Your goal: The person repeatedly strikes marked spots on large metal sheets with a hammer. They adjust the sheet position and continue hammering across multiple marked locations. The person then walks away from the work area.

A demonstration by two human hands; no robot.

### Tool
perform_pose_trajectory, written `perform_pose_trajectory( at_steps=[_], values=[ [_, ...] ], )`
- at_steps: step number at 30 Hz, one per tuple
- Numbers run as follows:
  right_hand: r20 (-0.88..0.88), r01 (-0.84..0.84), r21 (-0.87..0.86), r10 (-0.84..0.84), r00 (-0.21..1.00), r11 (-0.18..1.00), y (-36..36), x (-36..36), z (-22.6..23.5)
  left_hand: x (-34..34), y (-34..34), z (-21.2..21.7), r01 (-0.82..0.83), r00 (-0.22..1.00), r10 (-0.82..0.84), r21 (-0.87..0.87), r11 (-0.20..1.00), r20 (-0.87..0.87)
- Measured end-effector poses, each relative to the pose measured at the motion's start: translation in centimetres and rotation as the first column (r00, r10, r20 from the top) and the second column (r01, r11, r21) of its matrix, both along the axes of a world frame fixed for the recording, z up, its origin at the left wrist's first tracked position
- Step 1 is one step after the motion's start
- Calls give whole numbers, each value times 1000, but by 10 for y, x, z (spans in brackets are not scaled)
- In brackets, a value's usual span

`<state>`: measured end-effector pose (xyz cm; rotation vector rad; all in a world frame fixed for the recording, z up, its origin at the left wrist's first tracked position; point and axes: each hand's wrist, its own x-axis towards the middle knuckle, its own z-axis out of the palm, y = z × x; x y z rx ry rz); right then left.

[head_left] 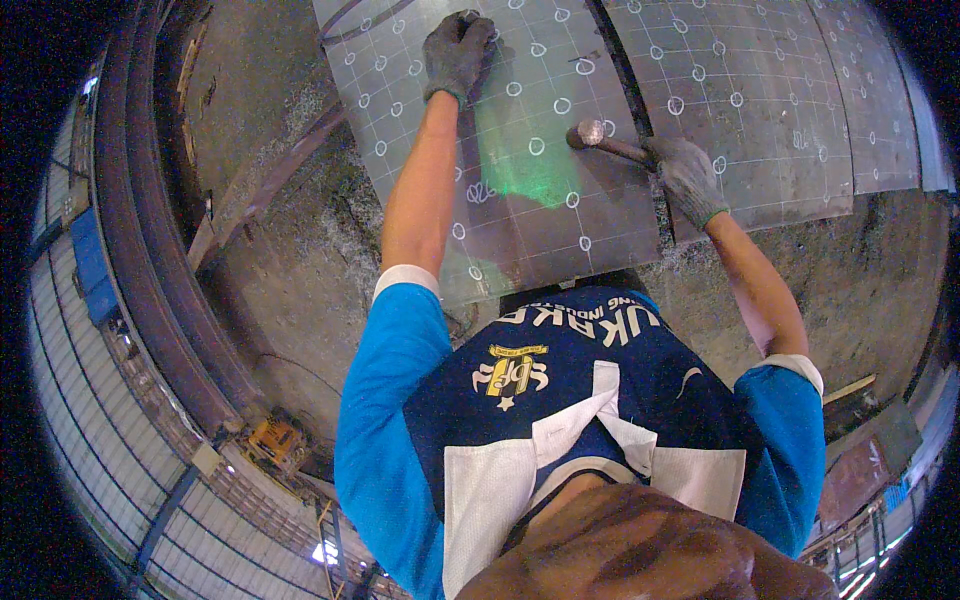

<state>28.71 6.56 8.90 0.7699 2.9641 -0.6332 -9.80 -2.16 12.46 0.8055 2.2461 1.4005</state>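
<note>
My left hand point(460, 55), in a grey work glove, reaches far out over a flat metal plate point(620, 210). Its fingers are closed and pressed down at the plate; a small shiny bit shows at the fingertips, too little to name. In my right hand point(685, 178), also gloved, is the handle of a hammer point(588, 134). The hammer's head points left, over the plate's right part. White chalk grid lines and circles cover the plate, and a green patch of light lies across its middle.
A second chalk-marked plate point(770, 100) lies to the right, across a narrow dark gap. Long steel beams point(150, 240) run along the left. A yellow machine point(277, 443) stands at lower left. The concrete floor point(300, 270) is stained, with a wooden stick point(850, 388) on the right.
</note>
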Motion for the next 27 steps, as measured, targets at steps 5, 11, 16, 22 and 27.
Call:
perform_pose_trajectory(
  at_steps=[5,11,16,22,27],
  values=[
    [-9,-48,6,48,999,999,2,0,4,0,-1,1,10,1000,-11,-46,999,-20],
    [-25,-44,-157,41,999,987,7,-15,20,1,-1,0,46,991,-59,-111,993,-117],
    [-182,-14,-300,-42,982,954,21,-85,78,3,-4,-3,43,962,-93,-194,980,-256],
    [-659,-108,-240,-79,748,965,38,-175,150,4,-11,-8,69,956,-100,-118,991,-274],
    [-494,-113,-37,80,866,993,87,-197,69,2,10,-19,95,879,-181,-209,973,-441]
  ],
)
